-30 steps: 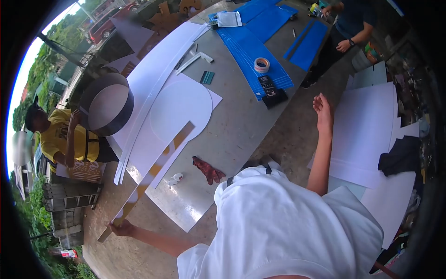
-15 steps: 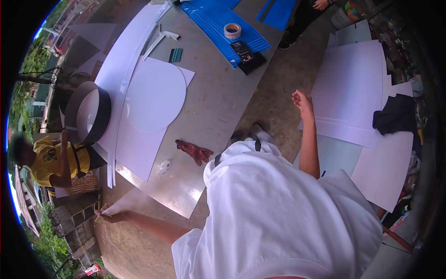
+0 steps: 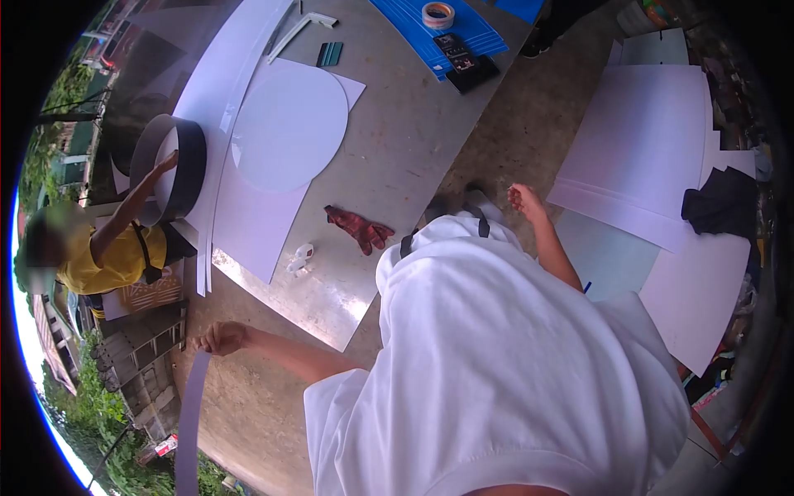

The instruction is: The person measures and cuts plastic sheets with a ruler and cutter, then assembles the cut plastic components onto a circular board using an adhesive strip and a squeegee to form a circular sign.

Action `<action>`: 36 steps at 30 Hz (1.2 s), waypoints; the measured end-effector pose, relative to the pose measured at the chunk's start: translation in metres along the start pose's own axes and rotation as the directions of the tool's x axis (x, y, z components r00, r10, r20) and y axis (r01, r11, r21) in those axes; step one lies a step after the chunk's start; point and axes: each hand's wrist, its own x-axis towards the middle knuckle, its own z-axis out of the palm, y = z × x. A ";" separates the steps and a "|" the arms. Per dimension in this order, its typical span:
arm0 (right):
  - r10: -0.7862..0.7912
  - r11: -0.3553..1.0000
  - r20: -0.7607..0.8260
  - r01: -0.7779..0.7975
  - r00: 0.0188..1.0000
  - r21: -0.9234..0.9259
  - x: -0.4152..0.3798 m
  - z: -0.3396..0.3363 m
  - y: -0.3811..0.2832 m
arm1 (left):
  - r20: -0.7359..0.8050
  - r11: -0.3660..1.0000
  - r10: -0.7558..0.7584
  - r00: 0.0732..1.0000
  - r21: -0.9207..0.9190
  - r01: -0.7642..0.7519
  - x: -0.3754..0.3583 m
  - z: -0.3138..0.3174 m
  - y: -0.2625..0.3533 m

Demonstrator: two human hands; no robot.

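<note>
My left hand [image 3: 222,337] is out to the left, closed on one end of a long pale plastic-looking strip [image 3: 193,413]. The strip hangs down past the lower edge of the view. My right hand [image 3: 524,201] is in the air over the floor, between the metal table [image 3: 397,149] and the white sheets on the right. Its fingers are loosely curled and I see nothing in them. On the table a dark red glove [image 3: 357,229] lies nearest to me, with a small clear-and-white object [image 3: 300,259] beside it.
A white disc [image 3: 289,124] lies on a white sheet. A tape roll [image 3: 437,15], black case [image 3: 469,70] and green squeegee-like piece [image 3: 329,54] lie farther back. A co-worker in yellow [image 3: 112,256] reaches into a dark-sided ring [image 3: 192,169]. White sheets [image 3: 633,149] and black cloth [image 3: 721,202] are at right.
My left hand has moved up and right, and the strip now hangs down from it. My right hand has dropped lower and nearer my body. The co-worker's arm now reaches into the ring.
</note>
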 end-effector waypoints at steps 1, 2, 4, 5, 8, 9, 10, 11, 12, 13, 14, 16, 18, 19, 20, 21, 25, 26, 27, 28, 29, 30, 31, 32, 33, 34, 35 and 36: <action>0.020 0.999 0.020 -0.019 1.000 -0.029 -0.002 0.001 0.013 | 0.004 0.999 -0.004 1.000 -0.040 0.004 -0.012 -0.006 0.000; 0.039 0.998 0.044 -0.036 0.998 -0.060 -0.008 0.004 0.022 | -0.004 0.999 -0.007 1.000 -0.038 0.006 -0.023 -0.004 -0.004; 0.069 0.982 -0.014 -0.071 0.998 -0.173 -0.006 0.006 0.044 | -0.472 0.617 0.584 0.661 0.787 0.017 -0.045 0.002 -0.019; 0.079 0.969 -0.043 -0.087 0.996 -0.231 0.003 0.003 0.056 | -0.494 0.537 0.497 0.714 0.821 0.193 -0.049 0.008 -0.022; 0.079 0.928 -0.007 -0.077 0.997 -0.366 0.008 -0.004 0.058 | -0.537 0.659 0.297 0.789 0.714 0.238 -0.067 0.023 -0.016; 0.097 0.905 -0.008 -0.092 0.995 -0.416 0.005 -0.003 0.049 | -0.514 0.635 0.336 0.789 0.743 0.213 -0.069 0.031 -0.023; 0.088 0.890 -0.010 -0.083 0.996 -0.449 0.002 0.000 0.043 | -0.444 0.670 0.457 0.771 0.742 0.030 -0.067 0.042 -0.041; 0.077 0.876 -0.020 -0.078 0.997 -0.476 0.006 0.001 0.040 | -0.380 0.680 0.566 0.732 0.717 -0.154 -0.067 0.048 -0.046; 0.072 0.871 -0.003 -0.065 0.997 -0.486 0.012 0.003 0.037 | -0.366 0.667 0.581 0.726 0.726 -0.167 -0.074 0.044 -0.037; 0.076 0.868 0.029 -0.052 0.997 -0.494 0.024 0.001 0.037 | -0.360 0.813 0.467 0.808 0.533 -0.233 -0.087 0.034 -0.026; 0.080 0.865 0.057 -0.041 0.995 -0.499 0.027 0.004 0.033 | -0.315 0.918 0.350 0.882 0.303 -0.256 -0.090 0.031 -0.024; 0.032 0.847 0.067 0.008 0.997 -0.531 0.031 0.016 0.025 | -0.466 0.817 0.457 0.757 0.557 -0.150 -0.098 0.042 -0.030; -0.021 0.827 0.085 0.065 0.996 -0.559 0.033 0.032 0.016 | -0.549 0.673 0.590 0.593 0.740 0.015 -0.090 0.054 -0.042; -0.038 0.798 0.102 0.092 0.994 -0.596 0.036 0.039 0.013 | -0.558 0.629 0.557 0.615 0.767 0.126 -0.085 0.056 -0.046; -0.054 0.766 0.120 0.118 0.991 -0.632 0.045 0.042 0.016 | -0.571 0.572 0.526 0.630 0.786 0.235 -0.084 0.057 -0.047; -0.037 0.773 0.150 0.124 0.988 -0.622 0.055 0.045 0.018 | -0.584 0.660 0.481 0.653 0.732 0.169 -0.092 0.055 -0.039; -0.104 0.659 0.166 0.193 0.981 -0.727 0.038 0.072 0.004 | -0.494 0.750 0.602 0.627 0.619 -0.232 -0.102 0.042 -0.038; -0.102 0.640 0.183 0.205 0.978 -0.741 0.034 0.075 0.002 | -0.438 0.821 0.516 0.736 0.498 -0.279 -0.106 0.036 -0.035; -0.099 0.620 0.199 0.217 0.975 -0.754 0.032 0.076 0.000 | -0.355 0.881 0.429 0.831 0.366 -0.299 -0.108 0.033 -0.034; -0.110 0.619 0.206 0.229 0.972 -0.751 0.031 0.075 0.002 | -0.345 0.879 0.435 0.832 0.364 -0.308 -0.106 0.037 -0.038; -0.105 0.605 0.217 0.235 0.971 -0.761 0.031 0.075 0.003 | -0.465 0.821 0.520 0.716 0.504 -0.269 -0.105 0.039 -0.044; -0.102 0.593 0.226 0.242 0.969 -0.768 0.033 0.078 -0.001 | -0.551 0.756 0.605 0.574 0.623 -0.199 -0.101 0.042 -0.053; -0.120 0.597 0.229 0.255 0.966 -0.761 0.031 0.085 -0.009 | -0.561 0.682 0.614 0.555 0.731 -0.017 -0.094 0.047 -0.062; -0.069 0.535 0.282 0.274 0.957 -0.799 0.026 0.091 -0.020 | -0.557 0.693 0.605 0.569 0.720 -0.032 -0.086 0.051 -0.069; -0.016 0.474 0.321 0.290 0.947 -0.831 0.021 0.097 -0.031 | -0.567 0.647 0.591 0.573 0.758 0.082 -0.076 0.056 -0.079; -0.078 0.461 0.405 0.393 0.911 -0.796 0.020 0.105 -0.039 | -0.582 0.592 0.569 0.580 0.780 0.202 -0.071 0.058 -0.087; -0.145 0.442 0.479 0.490 0.866 -0.752 0.024 0.113 -0.049 | -0.590 0.571 0.559 0.582 0.783 0.246 -0.071 0.053 -0.090; -0.230 0.376 0.556 0.600 0.799 -0.706 0.012 0.125 -0.070 | -0.598 0.548 0.546 0.586 0.784 0.290 -0.070 0.050 -0.092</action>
